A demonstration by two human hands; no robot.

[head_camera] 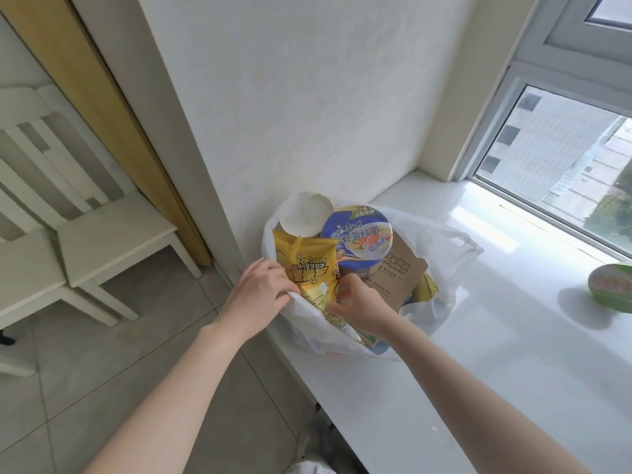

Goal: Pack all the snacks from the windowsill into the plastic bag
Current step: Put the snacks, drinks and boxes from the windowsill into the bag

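Note:
A white plastic bag [441, 254] stands open at the left end of the white windowsill [496, 354]. Inside it are a yellow popcorn packet [311, 268], a blue-lidded noodle bowl [359, 237], a white cup turned bottom-up [306, 213] and a brown cardboard box [400, 278]. My left hand [260, 292] grips the bag's near left rim. My right hand [359, 302] reaches into the bag and holds the lower part of the popcorn packet. A green noodle bowl [612, 289] sits on the sill at the far right, partly cut off by the frame.
A white wall rises behind the bag. The window [561, 159] runs along the right side of the sill. To the left, below the sill, are a grey tiled floor and a white wooden chair [102, 241]. A yellow curtain hangs beside the wall edge.

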